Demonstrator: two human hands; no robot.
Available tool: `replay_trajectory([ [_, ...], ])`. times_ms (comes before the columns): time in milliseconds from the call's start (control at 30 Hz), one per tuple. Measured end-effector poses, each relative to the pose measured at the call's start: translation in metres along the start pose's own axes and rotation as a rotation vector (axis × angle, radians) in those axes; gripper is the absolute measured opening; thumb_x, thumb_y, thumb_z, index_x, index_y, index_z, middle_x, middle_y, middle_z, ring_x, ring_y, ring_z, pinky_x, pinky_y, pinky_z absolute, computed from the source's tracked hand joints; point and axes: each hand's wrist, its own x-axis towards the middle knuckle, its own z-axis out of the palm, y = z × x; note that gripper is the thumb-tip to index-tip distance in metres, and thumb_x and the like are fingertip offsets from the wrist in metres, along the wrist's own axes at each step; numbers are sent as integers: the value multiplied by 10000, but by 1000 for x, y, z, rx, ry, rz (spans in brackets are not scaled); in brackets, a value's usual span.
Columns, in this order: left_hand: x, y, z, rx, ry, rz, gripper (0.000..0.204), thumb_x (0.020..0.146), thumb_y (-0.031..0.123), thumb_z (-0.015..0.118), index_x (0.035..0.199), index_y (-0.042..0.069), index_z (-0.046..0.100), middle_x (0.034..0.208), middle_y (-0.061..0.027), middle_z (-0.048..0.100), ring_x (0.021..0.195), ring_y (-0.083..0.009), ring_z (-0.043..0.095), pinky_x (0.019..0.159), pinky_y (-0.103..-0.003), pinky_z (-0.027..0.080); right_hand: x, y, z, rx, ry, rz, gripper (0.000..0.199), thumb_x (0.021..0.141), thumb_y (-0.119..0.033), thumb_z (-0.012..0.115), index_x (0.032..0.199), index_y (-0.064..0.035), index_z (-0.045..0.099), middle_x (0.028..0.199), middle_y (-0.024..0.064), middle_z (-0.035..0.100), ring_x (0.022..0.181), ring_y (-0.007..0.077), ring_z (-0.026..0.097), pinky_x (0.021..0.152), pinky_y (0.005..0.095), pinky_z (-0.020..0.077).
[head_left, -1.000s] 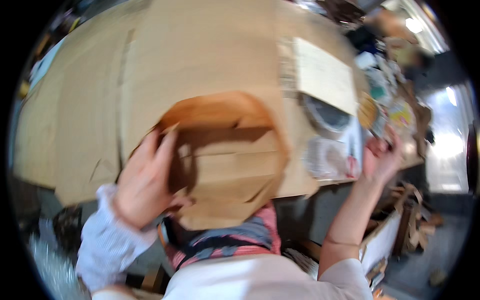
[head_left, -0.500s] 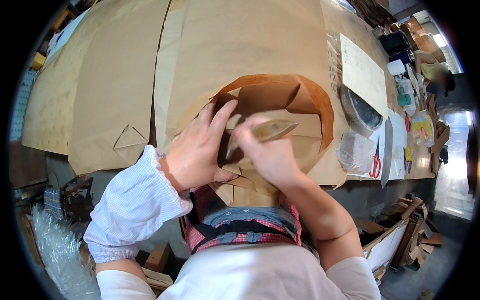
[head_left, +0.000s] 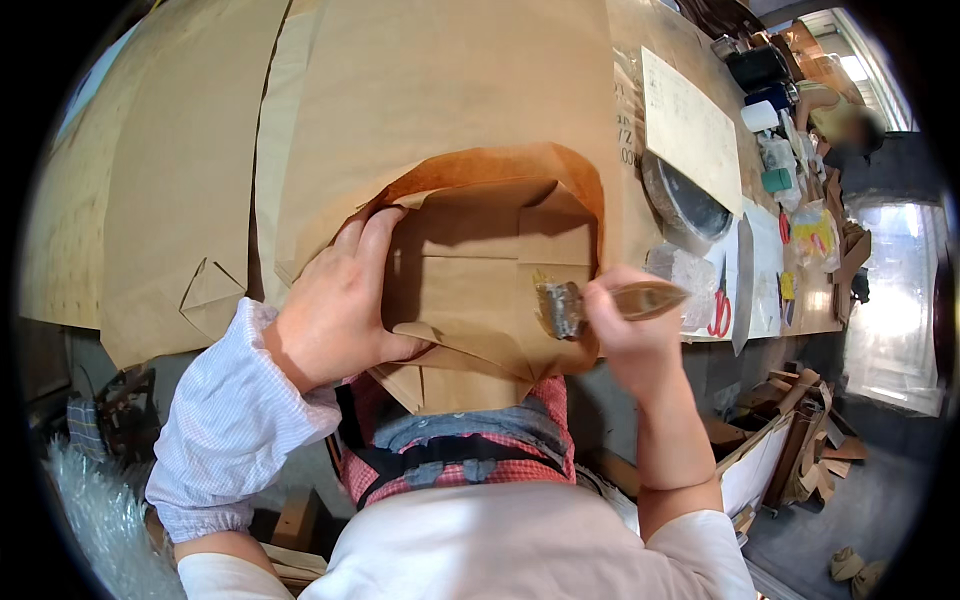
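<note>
Right hand (head_left: 632, 322) closed around wooden-handled flat brush (head_left: 600, 302), bristles touching right edge of folded brown kraft paper piece (head_left: 480, 290). Left hand (head_left: 340, 305) spread flat, pressing its left side. Beneath it: large smooth brown paper sheets (head_left: 440, 90). Right of it: red-handled scissors (head_left: 720, 312).

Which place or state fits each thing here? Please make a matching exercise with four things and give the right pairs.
Things:
1. brush
2. left hand
3. scissors
4. folded paper piece

Places or states:
A. lying flat on the folded brown paper, pressing it down
B. held in the right hand, bristles on the paper's right edge
C. lying on the table, to the right of the work, red handles
D. brown, under both hands at the table's near edge

Pairs: 1-B, 2-A, 3-C, 4-D
</note>
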Motion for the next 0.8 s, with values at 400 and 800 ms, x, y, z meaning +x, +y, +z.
replay_trajectory([
  [400,2,-14,-12,213,-139,191,484,625,323,749,804,-120,665,1161,-313,600,1053,-377,607,946,-358,479,52,-34,28,-7,-455,-777,256,743,-95,768,975,-16,694,709,109,614,610,264,588,573,346,470],
  [800,12,-17,0,-26,42,-90,142,801,83,643,841,-30,567,881,-210,622,830,-401,597,707,-458,476,9,-38,-18,366,347,-75,68,844,-46,646,875,8,674,791,98,681,729,150,640,638,271,497],
])
